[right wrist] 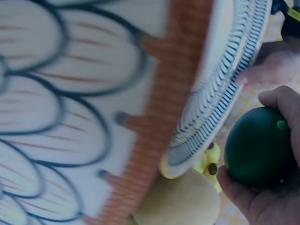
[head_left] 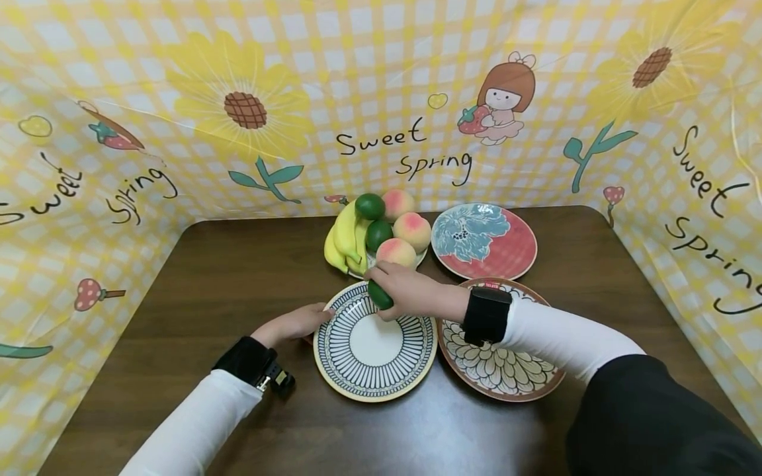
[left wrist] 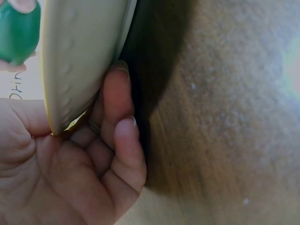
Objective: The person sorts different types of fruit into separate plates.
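In the head view my right hand [head_left: 413, 291] holds a dark green oval fruit [head_left: 380, 296] over the upper part of a blue-and-white plate [head_left: 375, 345]. The right wrist view shows thumb and fingers curled round this smooth fruit [right wrist: 255, 147], which has a pale green nub. At the plate's left edge, my left hand [head_left: 301, 322] grips the rim. Its thumb goes over the edge and its fingers curl beneath the plate's underside [left wrist: 79, 56], as the left wrist view shows.
Behind the striped plate, yellow bananas [head_left: 345, 238], peaches [head_left: 412, 229] and two more green fruits [head_left: 378, 235] are heaped on a small dish. A red plate with a blue flower [head_left: 512, 248] lies back right. In front of it is a brown-rimmed petal plate [head_left: 500, 367]. Patterned cloth walls surround the table.
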A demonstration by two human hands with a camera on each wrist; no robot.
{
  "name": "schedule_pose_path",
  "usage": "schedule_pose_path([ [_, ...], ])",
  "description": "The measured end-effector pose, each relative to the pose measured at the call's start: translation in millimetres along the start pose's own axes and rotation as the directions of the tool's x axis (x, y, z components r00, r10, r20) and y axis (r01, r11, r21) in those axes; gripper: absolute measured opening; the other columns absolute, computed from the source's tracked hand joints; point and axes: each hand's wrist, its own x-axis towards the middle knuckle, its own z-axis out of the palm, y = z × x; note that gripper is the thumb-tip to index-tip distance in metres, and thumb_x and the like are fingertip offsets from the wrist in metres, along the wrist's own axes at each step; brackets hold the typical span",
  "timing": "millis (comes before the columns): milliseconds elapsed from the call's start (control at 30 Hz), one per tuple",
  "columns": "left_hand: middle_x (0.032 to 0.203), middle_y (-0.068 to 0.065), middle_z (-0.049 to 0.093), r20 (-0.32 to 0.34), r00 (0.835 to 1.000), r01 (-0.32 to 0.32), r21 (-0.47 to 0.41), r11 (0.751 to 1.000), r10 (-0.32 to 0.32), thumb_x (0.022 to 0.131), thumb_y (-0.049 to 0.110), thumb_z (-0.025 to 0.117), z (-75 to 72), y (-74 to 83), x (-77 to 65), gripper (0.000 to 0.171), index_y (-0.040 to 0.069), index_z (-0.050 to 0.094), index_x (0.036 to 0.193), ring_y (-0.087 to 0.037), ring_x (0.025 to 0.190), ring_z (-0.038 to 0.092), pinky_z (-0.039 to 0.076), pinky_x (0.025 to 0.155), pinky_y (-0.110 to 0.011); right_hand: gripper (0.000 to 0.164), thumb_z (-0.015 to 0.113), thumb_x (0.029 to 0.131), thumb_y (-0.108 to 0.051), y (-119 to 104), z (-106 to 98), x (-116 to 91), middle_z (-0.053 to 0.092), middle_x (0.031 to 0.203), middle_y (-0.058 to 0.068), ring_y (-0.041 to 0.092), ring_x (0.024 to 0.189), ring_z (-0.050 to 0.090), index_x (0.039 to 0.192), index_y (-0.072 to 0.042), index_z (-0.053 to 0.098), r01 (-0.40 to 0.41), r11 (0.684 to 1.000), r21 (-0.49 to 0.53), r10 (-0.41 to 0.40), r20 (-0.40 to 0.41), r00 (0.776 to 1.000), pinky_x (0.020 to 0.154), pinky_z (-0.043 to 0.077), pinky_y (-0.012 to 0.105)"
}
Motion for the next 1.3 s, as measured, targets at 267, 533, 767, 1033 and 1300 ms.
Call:
schedule_pose_path([
  [267, 0.088, -0.007, 0.064, -0.01, 1.0, -0.017, 0.01, 1.0, 0.017, 0.112, 0.019, 0.03, 1.1, -0.5, -0.3, 0.041, -0.01, 0.044, 0.138, -0.01, 0.072, 0.061, 0.051, 0.067, -0.025, 0.06, 0.081, 0.079, -0.014, 10, 7, -16, 0.058, 0.13, 0.012, 0.023, 0.115, 0.057, 0.134, -0.006, 0.057, 0.112, 0.993, -0.03, -0.111, 0.018, 0.994, 0.1, 0.053, 0.037],
  [533, 0.085, -0.004, 0.063, -0.025, 1.0, -0.016, 0.004, 1.0, 0.016, 0.111, 0.018, 0.03, 0.8, -1.1, 0.8, 0.039, -0.009, 0.045, 0.136, -0.01, 0.071, 0.06, 0.051, 0.066, -0.026, 0.056, 0.08, 0.082, -0.011, 18, 13, -23, 0.058, 0.138, 0.014, 0.029, 0.131, 0.056, 0.133, -0.005, 0.057, 0.184, 0.983, 0.006, -0.184, 0.084, 0.979, 0.111, 0.049, 0.041],
  [767, 0.085, -0.003, 0.063, -0.004, 1.0, -0.014, -0.01, 1.0, 0.014, 0.112, 0.019, 0.029, -1.5, -2.6, 2.6, 0.04, -0.008, 0.045, 0.137, -0.009, 0.071, 0.06, 0.05, 0.067, -0.025, 0.055, 0.082, 0.083, -0.011, 19, 17, -24, 0.057, 0.14, 0.011, 0.027, 0.131, 0.055, 0.132, -0.007, 0.058, 0.188, 0.982, 0.026, -0.19, 0.108, 0.976, 0.111, 0.048, 0.04],
  [1033, 0.086, -0.003, 0.065, 0.01, 1.0, -0.019, -0.024, 1.0, 0.019, 0.112, 0.02, 0.029, -1.2, -2.1, 4.1, 0.039, -0.007, 0.044, 0.137, -0.008, 0.072, 0.061, 0.051, 0.069, -0.025, 0.055, 0.082, 0.083, -0.01, 21, 20, -24, 0.056, 0.14, 0.012, 0.028, 0.132, 0.054, 0.132, -0.007, 0.058, 0.191, 0.982, 0.01, -0.19, 0.11, 0.975, 0.112, 0.048, 0.04],
  [1300, 0.085, -0.003, 0.065, 0.01, 1.0, -0.012, -0.022, 1.0, 0.012, 0.112, 0.02, 0.03, -2.6, -1.5, 2.4, 0.039, -0.007, 0.045, 0.135, -0.008, 0.071, 0.061, 0.051, 0.068, -0.025, 0.059, 0.082, 0.083, -0.011, 22, 22, -22, 0.053, 0.145, 0.015, 0.03, 0.138, 0.051, 0.135, -0.006, 0.056, 0.177, 0.984, 0.001, -0.176, 0.139, 0.975, 0.117, 0.044, 0.041],
])
